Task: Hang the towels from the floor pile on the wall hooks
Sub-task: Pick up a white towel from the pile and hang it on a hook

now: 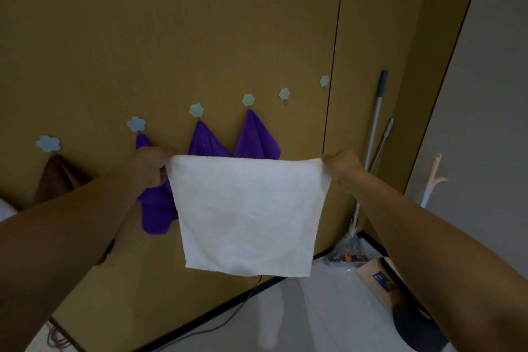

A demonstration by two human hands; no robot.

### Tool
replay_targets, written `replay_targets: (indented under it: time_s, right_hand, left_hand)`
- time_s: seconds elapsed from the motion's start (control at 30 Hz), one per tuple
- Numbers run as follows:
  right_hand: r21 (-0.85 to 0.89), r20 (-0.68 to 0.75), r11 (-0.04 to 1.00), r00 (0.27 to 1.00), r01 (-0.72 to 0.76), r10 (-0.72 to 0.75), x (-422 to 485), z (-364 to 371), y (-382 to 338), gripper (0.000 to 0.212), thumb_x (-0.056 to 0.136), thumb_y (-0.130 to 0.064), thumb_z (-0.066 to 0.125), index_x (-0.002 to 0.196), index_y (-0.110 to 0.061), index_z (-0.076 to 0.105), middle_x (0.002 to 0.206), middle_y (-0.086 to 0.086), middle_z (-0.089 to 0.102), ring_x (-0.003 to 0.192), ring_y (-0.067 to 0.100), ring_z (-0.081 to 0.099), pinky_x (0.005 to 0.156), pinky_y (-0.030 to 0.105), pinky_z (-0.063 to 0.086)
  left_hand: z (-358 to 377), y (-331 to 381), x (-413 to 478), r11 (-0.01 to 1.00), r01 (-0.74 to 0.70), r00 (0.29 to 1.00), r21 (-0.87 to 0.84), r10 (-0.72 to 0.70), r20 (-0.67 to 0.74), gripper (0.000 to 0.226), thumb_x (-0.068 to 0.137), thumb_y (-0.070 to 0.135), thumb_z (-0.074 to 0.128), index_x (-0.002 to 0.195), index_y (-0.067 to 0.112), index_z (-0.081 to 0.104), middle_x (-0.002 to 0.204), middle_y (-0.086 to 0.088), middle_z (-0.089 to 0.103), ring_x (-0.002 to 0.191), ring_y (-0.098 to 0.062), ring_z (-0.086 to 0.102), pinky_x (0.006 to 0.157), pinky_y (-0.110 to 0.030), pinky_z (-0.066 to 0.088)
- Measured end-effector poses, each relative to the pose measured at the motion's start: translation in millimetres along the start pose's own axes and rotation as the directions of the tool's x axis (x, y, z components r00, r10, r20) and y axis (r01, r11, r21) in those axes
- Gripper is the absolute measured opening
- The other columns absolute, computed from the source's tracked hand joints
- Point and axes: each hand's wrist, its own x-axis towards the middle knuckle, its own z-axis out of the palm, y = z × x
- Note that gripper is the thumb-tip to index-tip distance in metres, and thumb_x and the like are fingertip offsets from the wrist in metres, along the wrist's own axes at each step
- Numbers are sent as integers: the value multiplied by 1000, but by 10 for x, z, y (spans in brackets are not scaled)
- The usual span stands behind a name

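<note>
White towel (248, 214) held spread before wall; left hand (151, 166) and right hand (343, 166) fingers pinching its top corners. Left of it brown towel (57, 177), behind it three purple towels (255, 137), all hung. Above-right of it, two free hooks (284, 93) to fill. Floor pile unseen.

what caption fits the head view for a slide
Left hand and right hand hold a white towel spread by its top corners before the wall hooks
</note>
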Motion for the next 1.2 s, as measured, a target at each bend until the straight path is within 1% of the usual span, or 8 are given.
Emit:
replay_targets:
  time_s: [0.27, 0.4, 0.5, 0.6, 0.7, 0.93, 1.07, 1.2]
  right_hand:
    - [387, 41, 915, 993, -118, 111, 88, 4, -35, 16, 96, -11, 53, 81, -6, 55, 73, 11, 52, 56, 21, 51, 56, 32, 48]
    - [403, -9, 915, 1000, -23, 29, 168, 13, -67, 16, 92, -17, 62, 99, -3, 62, 77, 10, 59, 63, 21, 58, 76, 39, 57]
    - [398, 51, 914, 993, 78, -107, 131, 26, -122, 28, 78, -20, 79, 98, -5, 66, 92, 7, 65, 75, 17, 61, 67, 29, 55]
    - [245, 123, 944, 959, 220, -255, 88, 28, -212, 43, 65, -21, 88, 95, -11, 60, 87, -4, 61, 75, 11, 59, 51, 17, 46]
    - [75, 154, 945, 933, 318, -326, 126, 34, -297, 47, 65, -18, 88, 100, -8, 59, 94, 1, 62, 86, 20, 60, 67, 30, 53]
    - [-8, 136, 913, 905, 407, -402, 242, 124, -433, 53, 71, -21, 85, 115, -5, 61, 110, 10, 64, 94, 23, 60, 65, 26, 46]
    - [65, 118, 930, 923, 361, -367, 235, 184, -559, 66, 80, -26, 76, 136, -2, 50, 126, 13, 59, 104, 26, 59, 78, 30, 48]
    - [151, 46, 918, 926, 365, -376, 158, 252, -713, 15, 81, -27, 65, 90, -15, 60, 88, 1, 57, 89, 24, 56, 58, 25, 41]
  left_hand:
    - [6, -65, -74, 994, -6, 1000, -113, 6, 4, 15, 93, 8, 51, 107, 8, 57, 83, -3, 52, 71, -14, 47, 56, -27, 38]
    - [-38, -35, -146, 993, -12, 1000, -120, 14, 15, 32, 94, 4, 47, 125, 5, 54, 87, -5, 52, 73, -15, 47, 58, -28, 41]
    - [-50, 19, -175, 990, -55, 998, -132, 56, -2, 36, 96, 4, 43, 131, 1, 53, 99, -9, 59, 78, -17, 51, 74, -29, 47]
    - [-56, 93, -248, 970, -101, 995, -219, 96, -35, 27, 99, 9, 43, 119, 3, 60, 82, -4, 54, 68, -15, 49, 58, -25, 47]
    - [-112, 126, -343, 963, -96, 993, -251, 111, 46, 17, 88, 5, 44, 78, 13, 55, 76, 0, 48, 63, -13, 45, 44, -22, 42]
    - [-240, 44, -426, 959, -208, 978, 194, 209, 15, 26, 79, -2, 65, 104, -5, 62, 111, -22, 60, 106, -36, 55, 98, -46, 45]
    - [-277, 92, -482, 908, -280, 931, 311, 336, -144, 12, 78, 12, 71, 84, 4, 64, 89, -14, 63, 85, -28, 60, 77, -40, 51]
    - [-255, 135, -552, 837, -397, 837, 377, 499, -226, 24, 81, 20, 67, 66, 16, 48, 66, 1, 53, 60, -12, 49, 51, -25, 35]
